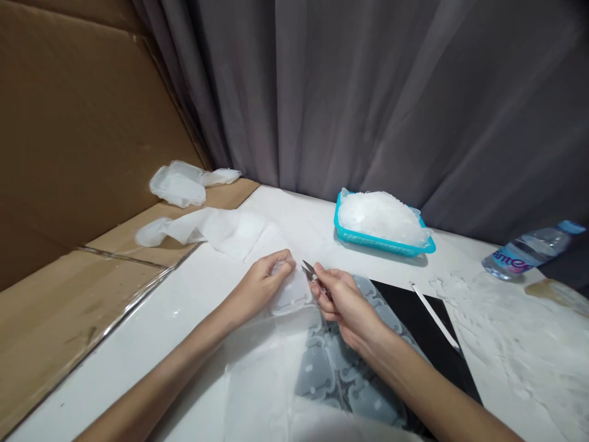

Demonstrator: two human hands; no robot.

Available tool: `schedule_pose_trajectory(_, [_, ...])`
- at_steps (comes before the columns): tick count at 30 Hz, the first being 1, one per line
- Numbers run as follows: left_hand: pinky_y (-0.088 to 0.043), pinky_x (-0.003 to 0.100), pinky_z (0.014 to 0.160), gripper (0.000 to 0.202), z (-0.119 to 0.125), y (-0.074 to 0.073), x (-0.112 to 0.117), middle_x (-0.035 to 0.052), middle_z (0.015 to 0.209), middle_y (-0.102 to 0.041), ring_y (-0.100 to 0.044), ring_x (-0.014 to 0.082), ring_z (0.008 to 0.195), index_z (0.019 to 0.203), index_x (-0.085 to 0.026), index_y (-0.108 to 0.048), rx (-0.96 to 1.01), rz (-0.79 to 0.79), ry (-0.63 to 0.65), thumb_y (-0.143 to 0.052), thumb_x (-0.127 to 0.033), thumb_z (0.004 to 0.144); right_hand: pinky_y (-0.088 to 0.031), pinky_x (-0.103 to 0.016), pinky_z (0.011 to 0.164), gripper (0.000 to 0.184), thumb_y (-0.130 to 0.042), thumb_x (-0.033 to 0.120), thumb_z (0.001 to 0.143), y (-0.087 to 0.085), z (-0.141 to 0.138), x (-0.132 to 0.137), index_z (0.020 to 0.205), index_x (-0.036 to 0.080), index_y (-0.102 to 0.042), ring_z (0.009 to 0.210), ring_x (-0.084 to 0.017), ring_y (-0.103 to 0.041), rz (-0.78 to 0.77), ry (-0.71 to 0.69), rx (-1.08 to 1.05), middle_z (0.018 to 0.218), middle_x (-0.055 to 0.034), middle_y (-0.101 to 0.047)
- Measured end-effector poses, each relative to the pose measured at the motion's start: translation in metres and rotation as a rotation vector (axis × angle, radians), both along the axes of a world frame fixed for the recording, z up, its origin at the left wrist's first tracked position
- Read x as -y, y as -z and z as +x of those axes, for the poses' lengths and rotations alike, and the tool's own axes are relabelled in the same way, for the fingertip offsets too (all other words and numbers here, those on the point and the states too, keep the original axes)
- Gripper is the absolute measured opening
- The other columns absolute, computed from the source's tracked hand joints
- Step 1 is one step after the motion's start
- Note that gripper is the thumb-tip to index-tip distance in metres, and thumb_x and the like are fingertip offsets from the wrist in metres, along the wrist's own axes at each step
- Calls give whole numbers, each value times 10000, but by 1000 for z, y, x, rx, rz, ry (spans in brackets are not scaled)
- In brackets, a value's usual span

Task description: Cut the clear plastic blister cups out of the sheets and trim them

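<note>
My left hand [262,279] is closed in a pinch on the upper edge of a translucent plastic sheet [315,368] with rounded, line-marked shapes. In my right hand [347,304] is a small pair of thread snips [310,271], its pointed blades slightly parted and directed up and left toward my left fingers. The blade tips are close to the sheet's edge; I cannot tell whether they touch it. The sheet hangs down toward me, partly over a black mat [453,356], and my right forearm covers some of it. A white strip [435,316] lies on the mat.
A teal basket [386,245] heaped with white translucent pieces [381,215] stands at the back. Cut translucent pieces [179,184] and a long crumpled strip [216,227] lie left, partly on cardboard [110,258]. At right are a water bottle [519,255] and clear plastic film [519,344].
</note>
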State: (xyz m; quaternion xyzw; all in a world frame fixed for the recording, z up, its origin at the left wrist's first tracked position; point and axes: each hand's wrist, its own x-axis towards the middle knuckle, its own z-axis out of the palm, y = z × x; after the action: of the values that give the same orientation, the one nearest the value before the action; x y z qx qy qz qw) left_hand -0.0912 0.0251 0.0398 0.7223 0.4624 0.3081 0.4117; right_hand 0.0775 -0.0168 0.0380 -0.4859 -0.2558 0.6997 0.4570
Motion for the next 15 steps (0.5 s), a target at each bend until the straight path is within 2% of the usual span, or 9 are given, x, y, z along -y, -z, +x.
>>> schedule_pose_trajectory(5, [-398,249,646,374,-2,0,-3,-40,703,-482,-461,145,671,733,-196,-509,19,-21,62,-462,-499,947,-44,-169,363,551,-828,593,740,0,-2,-6,741,220,-423,336,12,-153,-4,-13,3,508,122,-460])
schedule_pose_trajectory(11, [-412,241,614,371,-2,0,-3,-33,702,-517,-480,146,654,738,-192,-538,11,-74,70,-473,-503,930,-48,-166,362,536,-800,583,782,-5,-6,-13,715,213,-418,342,14,-146,20,6,15,505,116,-459])
schedule_pose_trajectory(15, [-457,247,656,353,-1,-1,-2,-11,752,-613,-555,165,699,784,-184,-604,0,-67,84,-474,-476,936,-51,-173,371,535,-776,601,806,-5,-7,-15,688,214,-426,346,3,-124,48,2,26,440,137,-357])
